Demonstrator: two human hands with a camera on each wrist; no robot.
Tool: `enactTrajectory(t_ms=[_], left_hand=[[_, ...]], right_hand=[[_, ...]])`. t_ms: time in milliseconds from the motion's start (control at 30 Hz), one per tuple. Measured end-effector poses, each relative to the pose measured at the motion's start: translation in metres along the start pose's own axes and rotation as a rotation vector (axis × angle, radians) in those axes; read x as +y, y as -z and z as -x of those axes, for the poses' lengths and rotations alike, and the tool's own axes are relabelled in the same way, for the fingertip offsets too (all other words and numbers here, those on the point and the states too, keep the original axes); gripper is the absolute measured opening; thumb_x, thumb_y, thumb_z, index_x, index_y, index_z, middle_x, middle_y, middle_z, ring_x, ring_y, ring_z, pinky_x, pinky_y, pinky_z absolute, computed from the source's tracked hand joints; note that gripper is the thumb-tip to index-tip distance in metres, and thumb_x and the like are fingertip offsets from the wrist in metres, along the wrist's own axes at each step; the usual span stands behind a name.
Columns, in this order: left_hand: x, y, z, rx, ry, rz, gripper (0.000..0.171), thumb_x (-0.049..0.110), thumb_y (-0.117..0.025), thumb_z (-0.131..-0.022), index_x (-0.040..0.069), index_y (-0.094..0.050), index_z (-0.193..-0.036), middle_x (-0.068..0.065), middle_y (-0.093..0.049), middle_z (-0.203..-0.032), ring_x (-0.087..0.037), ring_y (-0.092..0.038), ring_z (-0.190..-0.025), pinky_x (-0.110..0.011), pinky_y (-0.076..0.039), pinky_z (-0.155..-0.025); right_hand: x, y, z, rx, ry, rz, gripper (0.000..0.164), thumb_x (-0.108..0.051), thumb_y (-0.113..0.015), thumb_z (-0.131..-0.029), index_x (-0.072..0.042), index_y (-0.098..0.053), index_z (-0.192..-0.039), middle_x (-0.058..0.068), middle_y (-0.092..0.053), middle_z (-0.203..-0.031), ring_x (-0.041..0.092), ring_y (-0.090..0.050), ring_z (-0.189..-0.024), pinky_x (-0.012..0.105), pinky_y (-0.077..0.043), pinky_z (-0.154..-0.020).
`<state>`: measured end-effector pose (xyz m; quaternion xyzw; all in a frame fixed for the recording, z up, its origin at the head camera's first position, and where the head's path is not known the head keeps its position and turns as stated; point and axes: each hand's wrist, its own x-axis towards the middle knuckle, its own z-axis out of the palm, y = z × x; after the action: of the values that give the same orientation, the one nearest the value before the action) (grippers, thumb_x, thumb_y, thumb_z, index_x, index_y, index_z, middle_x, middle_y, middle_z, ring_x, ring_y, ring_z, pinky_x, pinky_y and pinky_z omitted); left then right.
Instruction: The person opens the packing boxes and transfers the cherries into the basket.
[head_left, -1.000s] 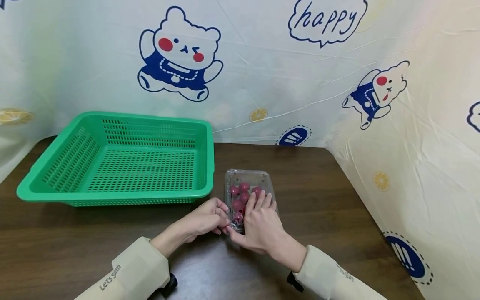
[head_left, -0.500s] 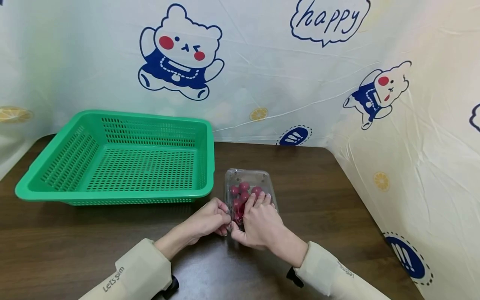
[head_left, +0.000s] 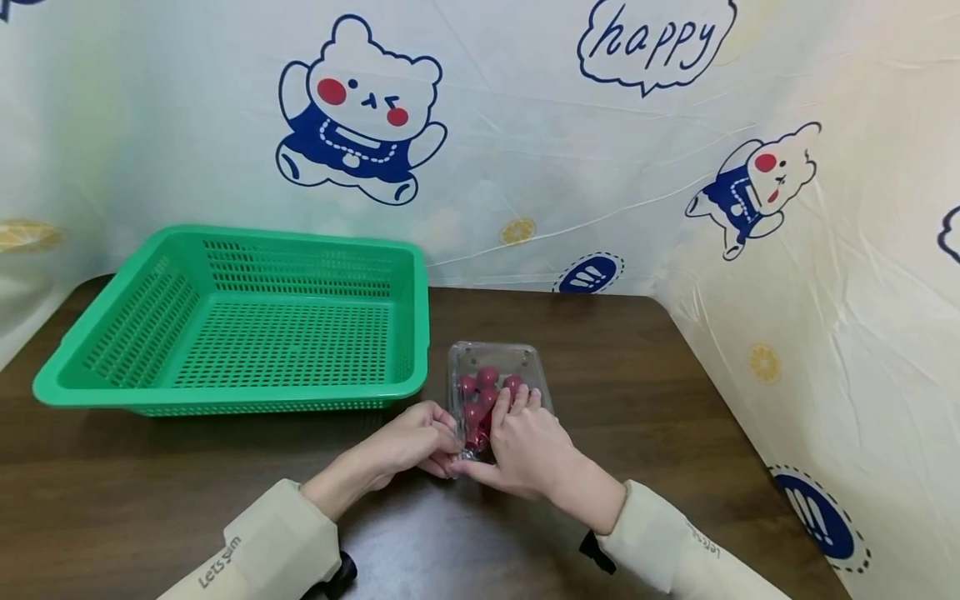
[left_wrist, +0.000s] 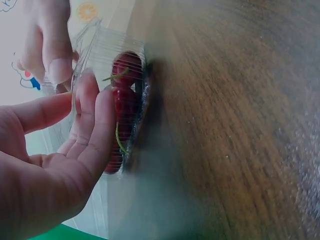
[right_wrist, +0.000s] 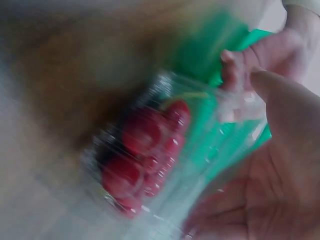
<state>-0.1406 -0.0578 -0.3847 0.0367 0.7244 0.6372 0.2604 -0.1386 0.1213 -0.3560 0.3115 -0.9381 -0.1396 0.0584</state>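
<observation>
A clear plastic clamshell box (head_left: 501,353) lies on the table, with several dark red cherries (head_left: 487,377) inside. Green stems show on the cherries (left_wrist: 125,107) in the left wrist view. My left hand (head_left: 415,437) pinches the rim at the box's near left corner, thumb on one side and fingertips on the other. Across the near right part of the lid rests my right hand (head_left: 529,443), fingers straight and hiding some of the fruit. Its thumb reaches to the same corner, right by the left fingertips. The right wrist view is blurred.
Left of the box stands a large green basket (head_left: 292,388) with slotted walls, its right end close to the box. Behind the brown wooden table (head_left: 615,375) hangs a printed cloth (head_left: 517,125), which also runs along the right side.
Both hands stay at the near left corner of the box. The right hand and its thumb have shifted slightly; the box and basket look the same.
</observation>
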Motion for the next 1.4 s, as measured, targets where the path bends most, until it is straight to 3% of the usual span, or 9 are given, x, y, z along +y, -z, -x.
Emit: enactTrajectory(t_ms=[133, 300, 400, 500, 567, 800, 933, 1133, 1400], left_hand=[[0.001, -0.003, 0.0, 0.016, 0.004, -0.002, 0.021, 0.004, -0.056, -0.084, -0.005, -0.048, -0.1, -0.01, -0.065, -0.069, -0.016, -0.066, -0.057, -0.032, -0.06, -0.06], [0.003, -0.01, 0.0, 0.06, -0.006, -0.007, 0.014, 0.004, -0.053, -0.085, -0.003, -0.048, -0.097, -0.011, -0.065, -0.065, -0.017, -0.065, -0.052, -0.031, -0.058, -0.054], [0.002, -0.013, 0.0, 0.081, -0.009, -0.018, 0.011, 0.004, -0.05, -0.087, -0.002, -0.048, -0.096, -0.011, -0.066, -0.065, -0.017, -0.065, -0.05, -0.03, -0.057, -0.05], [0.001, -0.014, -0.001, 0.09, -0.017, -0.048, 0.009, 0.005, -0.048, -0.09, -0.003, -0.051, -0.09, -0.01, -0.066, -0.061, -0.018, -0.064, -0.048, -0.029, -0.057, -0.047], [0.001, -0.014, -0.005, 0.094, -0.04, -0.097, 0.018, 0.007, -0.047, -0.092, -0.006, -0.056, -0.083, -0.009, -0.065, -0.056, -0.018, -0.064, -0.045, -0.029, -0.056, -0.045], [0.005, -0.014, -0.017, 0.134, -0.023, -0.233, 0.032, 0.008, -0.048, -0.093, -0.003, -0.058, -0.064, -0.005, -0.059, -0.043, -0.016, -0.061, -0.036, -0.029, -0.054, -0.038], [0.007, -0.012, -0.02, 0.111, -0.024, -0.248, 0.026, 0.006, -0.049, -0.091, -0.006, -0.058, -0.07, -0.007, -0.059, -0.042, -0.016, -0.06, -0.035, -0.032, -0.055, -0.037], [0.004, -0.011, -0.024, 0.079, -0.041, -0.219, 0.008, 0.002, -0.046, -0.088, -0.003, -0.051, -0.084, -0.007, -0.059, -0.043, -0.015, -0.059, -0.034, -0.029, -0.053, -0.035], [0.001, -0.01, -0.023, 0.101, -0.066, -0.215, 0.008, 0.001, -0.047, -0.087, 0.0, -0.05, -0.08, -0.007, -0.06, -0.043, -0.015, -0.06, -0.035, -0.029, -0.052, -0.035]], right_hand=[[0.004, 0.009, 0.0, -0.065, 0.003, -0.073, 0.093, -0.067, -0.044, -0.085, 0.015, -0.054, -0.126, 0.038, -0.064, -0.116, 0.045, -0.065, -0.103, 0.047, -0.058, -0.086], [-0.001, 0.018, -0.001, 0.017, 0.013, -0.158, 0.068, -0.041, -0.053, -0.085, 0.014, -0.054, -0.125, 0.035, -0.07, -0.102, 0.037, -0.071, -0.084, 0.044, -0.062, -0.065], [-0.007, 0.02, -0.002, 0.089, 0.001, -0.182, 0.05, -0.03, -0.055, -0.082, 0.013, -0.06, -0.107, 0.022, -0.072, -0.076, 0.029, -0.068, -0.064, 0.04, -0.059, -0.05], [-0.009, 0.02, -0.005, 0.128, -0.033, -0.198, 0.029, -0.026, -0.057, -0.081, 0.003, -0.057, -0.086, 0.006, -0.056, -0.053, 0.02, -0.055, -0.046, 0.033, -0.05, -0.038], [-0.007, 0.021, -0.007, 0.138, -0.045, -0.217, 0.022, -0.024, -0.058, -0.081, -0.004, -0.051, -0.077, 0.001, -0.046, -0.048, 0.017, -0.045, -0.04, 0.03, -0.044, -0.034], [0.0, 0.028, -0.015, 0.084, -0.036, -0.275, 0.02, -0.022, -0.055, -0.084, -0.003, -0.05, -0.08, 0.003, -0.05, -0.052, 0.02, -0.048, -0.042, 0.035, -0.048, -0.038], [0.005, 0.032, -0.017, 0.036, -0.053, -0.326, 0.023, -0.023, -0.055, -0.086, 0.0, -0.05, -0.086, 0.006, -0.054, -0.056, 0.022, -0.054, -0.045, 0.038, -0.053, -0.043], [0.017, 0.038, -0.015, -0.054, -0.111, -0.47, 0.017, -0.018, -0.05, -0.088, -0.001, -0.048, -0.085, 0.006, -0.052, -0.056, 0.018, -0.051, -0.043, 0.032, -0.047, -0.042], [0.029, 0.043, -0.015, -0.094, -0.135, -0.524, 0.016, -0.016, -0.048, -0.089, -0.001, -0.049, -0.085, 0.004, -0.05, -0.055, 0.016, -0.049, -0.044, 0.03, -0.041, -0.042]])
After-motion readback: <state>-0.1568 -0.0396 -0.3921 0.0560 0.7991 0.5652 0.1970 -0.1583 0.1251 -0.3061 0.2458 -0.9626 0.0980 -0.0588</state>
